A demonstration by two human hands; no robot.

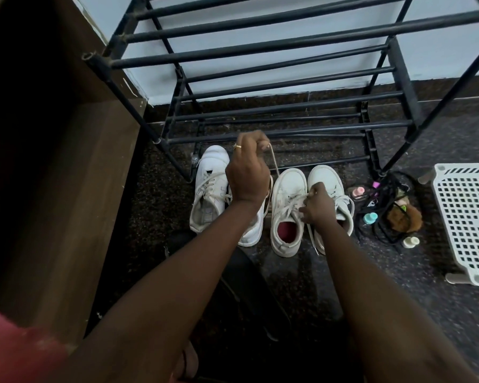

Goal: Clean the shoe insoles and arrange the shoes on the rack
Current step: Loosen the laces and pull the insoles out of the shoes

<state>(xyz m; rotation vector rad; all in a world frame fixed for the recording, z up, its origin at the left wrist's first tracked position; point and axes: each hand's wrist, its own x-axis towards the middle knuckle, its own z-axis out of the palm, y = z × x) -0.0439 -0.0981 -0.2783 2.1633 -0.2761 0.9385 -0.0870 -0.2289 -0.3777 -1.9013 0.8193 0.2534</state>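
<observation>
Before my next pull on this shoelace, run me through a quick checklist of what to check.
1. Left hand pinches the lace: ok.
2. Lace pulled straight, no slack: ok.
3. Right hand pinches the crossed laces on the shoe: ok.
4. Insole out of the shoe: not ok, red shows inside.
5. Insole clean: cannot tell.
6. Rack bars free for shoes: ok, none on those in view.
</observation>
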